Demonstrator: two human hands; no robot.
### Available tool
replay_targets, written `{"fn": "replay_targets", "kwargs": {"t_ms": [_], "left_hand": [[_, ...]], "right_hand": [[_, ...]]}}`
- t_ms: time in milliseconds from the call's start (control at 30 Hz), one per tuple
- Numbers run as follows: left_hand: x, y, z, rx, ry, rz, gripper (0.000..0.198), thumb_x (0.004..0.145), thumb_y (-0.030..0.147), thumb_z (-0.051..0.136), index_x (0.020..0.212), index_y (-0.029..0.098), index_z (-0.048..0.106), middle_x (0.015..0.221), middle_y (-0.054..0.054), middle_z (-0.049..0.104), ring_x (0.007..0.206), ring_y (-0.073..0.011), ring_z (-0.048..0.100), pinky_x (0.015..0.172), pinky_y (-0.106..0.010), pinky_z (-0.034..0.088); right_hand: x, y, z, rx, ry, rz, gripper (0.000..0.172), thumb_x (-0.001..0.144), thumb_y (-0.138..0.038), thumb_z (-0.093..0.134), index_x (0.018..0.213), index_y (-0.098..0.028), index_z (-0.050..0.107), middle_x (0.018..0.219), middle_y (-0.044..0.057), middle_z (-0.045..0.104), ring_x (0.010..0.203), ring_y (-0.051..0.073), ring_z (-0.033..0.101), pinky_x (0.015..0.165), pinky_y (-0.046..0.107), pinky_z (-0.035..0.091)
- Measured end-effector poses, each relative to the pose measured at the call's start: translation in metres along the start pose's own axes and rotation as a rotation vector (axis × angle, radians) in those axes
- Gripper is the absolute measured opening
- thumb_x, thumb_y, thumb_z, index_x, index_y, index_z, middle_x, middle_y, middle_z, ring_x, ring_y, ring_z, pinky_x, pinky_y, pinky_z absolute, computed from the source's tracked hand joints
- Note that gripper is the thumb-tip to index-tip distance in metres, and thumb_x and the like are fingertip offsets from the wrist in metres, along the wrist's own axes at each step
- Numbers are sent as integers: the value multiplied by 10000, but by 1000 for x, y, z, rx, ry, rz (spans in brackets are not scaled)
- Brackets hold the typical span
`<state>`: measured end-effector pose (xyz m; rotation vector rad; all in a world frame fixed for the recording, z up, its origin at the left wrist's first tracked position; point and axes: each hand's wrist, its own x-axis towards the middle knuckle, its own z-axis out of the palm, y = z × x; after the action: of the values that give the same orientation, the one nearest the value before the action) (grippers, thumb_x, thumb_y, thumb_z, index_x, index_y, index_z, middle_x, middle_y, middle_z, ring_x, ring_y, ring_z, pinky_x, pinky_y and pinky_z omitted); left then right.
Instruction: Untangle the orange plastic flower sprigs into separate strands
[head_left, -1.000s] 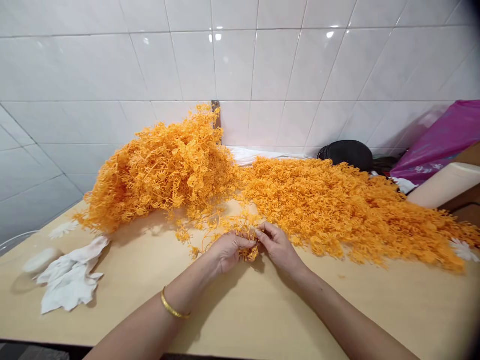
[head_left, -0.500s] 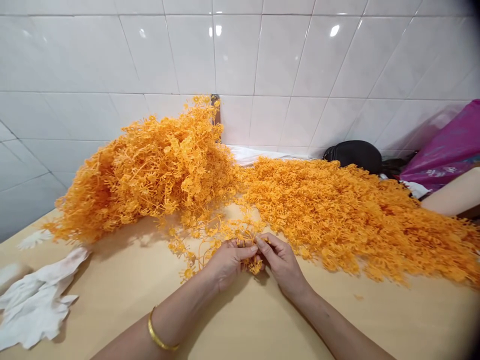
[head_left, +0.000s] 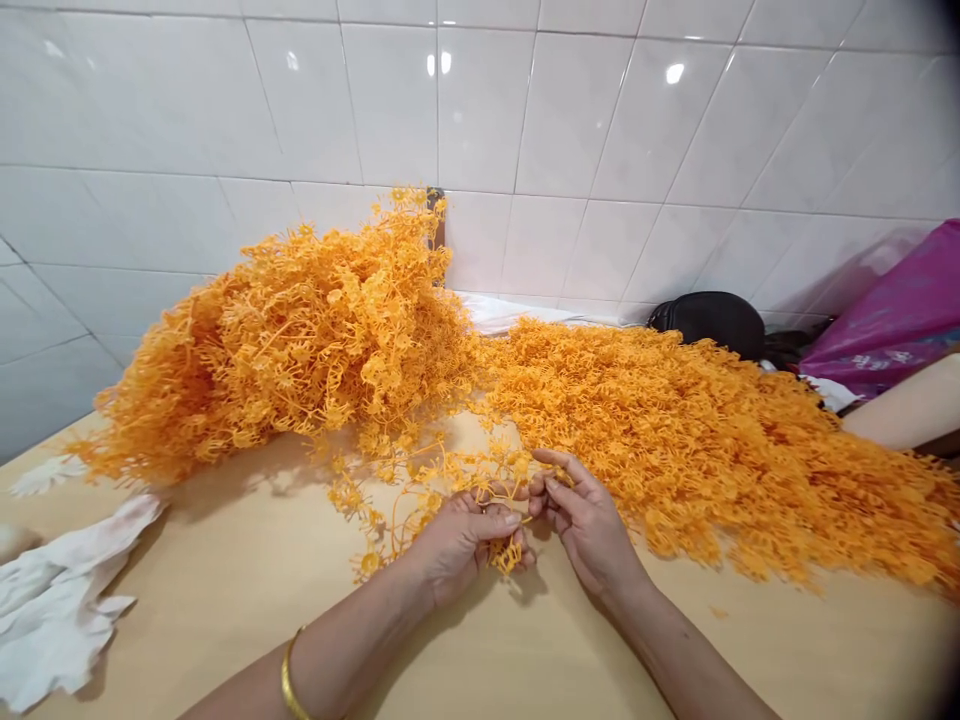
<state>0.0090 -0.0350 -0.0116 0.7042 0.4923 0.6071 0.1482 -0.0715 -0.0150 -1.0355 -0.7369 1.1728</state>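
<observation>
Between my hands are thin orange plastic flower sprays (head_left: 504, 556) with small star-like heads. My left hand (head_left: 465, 540) is closed, its thumb pressing the orange stems against the fingers. Just to the right, my right hand (head_left: 585, 515) pinches at the same sprays with thumb and index finger; the exact bit between its fingertips is too small to make out. Several loose stems (head_left: 397, 500) trail from my left hand toward a tall tangled heap of orange sprays (head_left: 300, 350). A flatter spread pile of orange pieces (head_left: 675, 430) lies beyond my right hand.
On the left of the wooden table (head_left: 262, 620) lies a crumpled white cloth (head_left: 75, 610). A black pouch (head_left: 709, 322) and a purple bag (head_left: 892, 310) sit at the back right, near a pale forearm-like shape (head_left: 911, 405). A tiled wall (head_left: 480, 110) closes off the back.
My right hand has drawn a little to the right, opening a small gap from my left hand. The left keeps its hold on the stems. The view has shifted slightly.
</observation>
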Motion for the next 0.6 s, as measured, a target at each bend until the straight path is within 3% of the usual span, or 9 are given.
{"fn": "replay_targets", "kwargs": {"t_ms": [167, 367, 467, 600], "left_hand": [[-1, 0, 1, 13, 37, -15, 194, 575, 156, 694, 743, 72, 646, 651, -65, 611, 599, -142, 572, 693, -318, 437], [-3, -1, 6, 68, 103, -89, 137, 570, 163, 682, 652, 72, 621, 595, -71, 600, 586, -165, 579, 660, -323, 433], [-4, 0, 7, 94, 90, -113, 152, 557, 170, 690, 647, 69, 619, 610, -81, 611, 614, -174, 583, 698, -327, 430], [-2, 2, 3, 84, 45, -176, 252, 613, 313, 669, 691, 77, 621, 675, -90, 622, 656, -173, 587, 699, -317, 432]], "right_hand": [[-3, -4, 1, 102, -87, 93, 312, 668, -243, 615, 961, -213, 512, 742, -9, 552, 571, 107, 527, 515, 245, 434], [-5, -3, 7, -110, -124, 75, 412, 714, -399, 596, 1065, -226, 465, 532, -64, 464, 429, 96, 465, 422, 223, 375], [-5, 0, 9, -247, -131, 29, 305, 725, -414, 582, 947, -211, 526, 477, -83, 408, 379, 71, 393, 386, 200, 327], [-7, 1, 11, -307, -174, -24, 216, 746, -398, 561, 758, -188, 510, 537, -60, 455, 448, 66, 414, 414, 184, 333]]}}
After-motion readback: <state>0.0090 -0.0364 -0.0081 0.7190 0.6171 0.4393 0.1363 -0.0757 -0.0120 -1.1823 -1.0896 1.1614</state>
